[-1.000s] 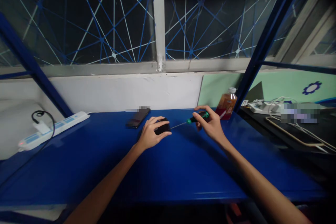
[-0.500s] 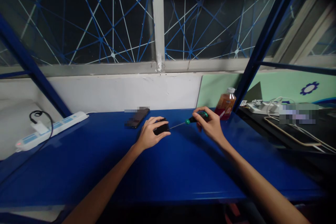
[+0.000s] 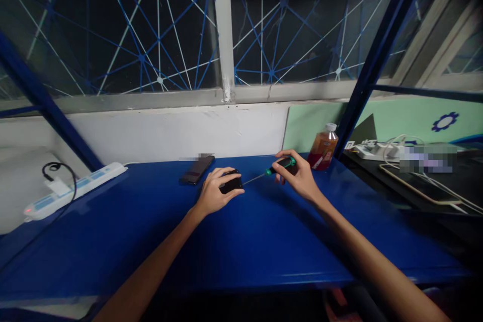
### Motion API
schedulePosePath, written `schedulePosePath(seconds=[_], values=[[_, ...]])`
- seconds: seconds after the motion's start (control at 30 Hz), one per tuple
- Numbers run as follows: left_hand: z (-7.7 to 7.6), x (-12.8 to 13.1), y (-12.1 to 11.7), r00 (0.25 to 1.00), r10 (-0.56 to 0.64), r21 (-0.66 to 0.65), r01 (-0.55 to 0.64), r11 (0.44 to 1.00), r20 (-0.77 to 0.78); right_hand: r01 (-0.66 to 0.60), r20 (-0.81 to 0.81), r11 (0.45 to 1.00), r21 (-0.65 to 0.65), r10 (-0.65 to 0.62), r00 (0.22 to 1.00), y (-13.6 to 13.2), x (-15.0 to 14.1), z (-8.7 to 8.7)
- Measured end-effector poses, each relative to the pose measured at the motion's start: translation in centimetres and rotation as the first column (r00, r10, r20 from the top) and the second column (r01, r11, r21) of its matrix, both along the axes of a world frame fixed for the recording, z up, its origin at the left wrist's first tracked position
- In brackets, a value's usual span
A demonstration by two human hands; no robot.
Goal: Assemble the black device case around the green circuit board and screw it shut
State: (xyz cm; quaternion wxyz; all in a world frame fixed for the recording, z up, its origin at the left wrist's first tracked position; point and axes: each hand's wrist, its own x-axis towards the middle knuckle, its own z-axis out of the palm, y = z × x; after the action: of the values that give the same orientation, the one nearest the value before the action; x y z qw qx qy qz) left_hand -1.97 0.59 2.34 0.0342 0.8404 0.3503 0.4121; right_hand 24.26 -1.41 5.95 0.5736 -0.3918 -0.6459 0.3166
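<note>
My left hand [image 3: 217, 190] is closed around a small black box-like object [image 3: 231, 183] on the blue table [image 3: 234, 246]; its exact kind does not show. In my right hand [image 3: 299, 176] is a screwdriver [image 3: 279, 166] with a black and green handle, held between thumb and fingers. The thin metal shaft points left and slightly down, and its tip meets the right side of the black object. Whether the tip sits in a screw or only touches the surface, I cannot tell.
A dark smartphone [image 3: 197, 169] lies behind my left hand. A drink bottle [image 3: 323, 147] with red-brown liquid stands behind my right hand. At left lies a white power strip [image 3: 77, 188] with a black cable. Another phone [image 3: 418, 185] and white cables are at right.
The fingers of my right hand have shifted on the screwdriver's handle, which sits slightly higher and tilts a little more. My left hand keeps its hold on the black object.
</note>
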Motion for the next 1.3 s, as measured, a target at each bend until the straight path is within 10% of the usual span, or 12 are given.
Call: schedulePosePath(seconds=[0.27, 0.43, 0.67, 1.3], values=[[0.17, 0.01, -0.03, 1.000, 0.003, 0.005, -0.003, 1.000, 0.020, 0.116, 0.110, 0.992, 0.046, -0.121, 0.987, -0.20, 0.22, -0.03], [0.12, -0.08, 0.01, 1.000, 0.003, 0.000, -0.003, 1.000, -0.001, -0.070, 0.026, 0.997, 0.025, 0.069, 0.997, -0.13, 0.22, -0.03], [-0.13, -0.09, 0.21, 1.000, 0.003, 0.003, -0.003, 1.000, -0.018, 0.068, 0.022, 0.997, 0.020, -0.068, 0.997, -0.04, -0.09, -0.15], [0.18, 0.10, 0.03, 1.000, -0.013, -0.025, 0.012, 1.000, -0.027, -0.038, 0.043, 0.999, 0.003, 0.038, 0.998, -0.14, 0.34, 0.33]])
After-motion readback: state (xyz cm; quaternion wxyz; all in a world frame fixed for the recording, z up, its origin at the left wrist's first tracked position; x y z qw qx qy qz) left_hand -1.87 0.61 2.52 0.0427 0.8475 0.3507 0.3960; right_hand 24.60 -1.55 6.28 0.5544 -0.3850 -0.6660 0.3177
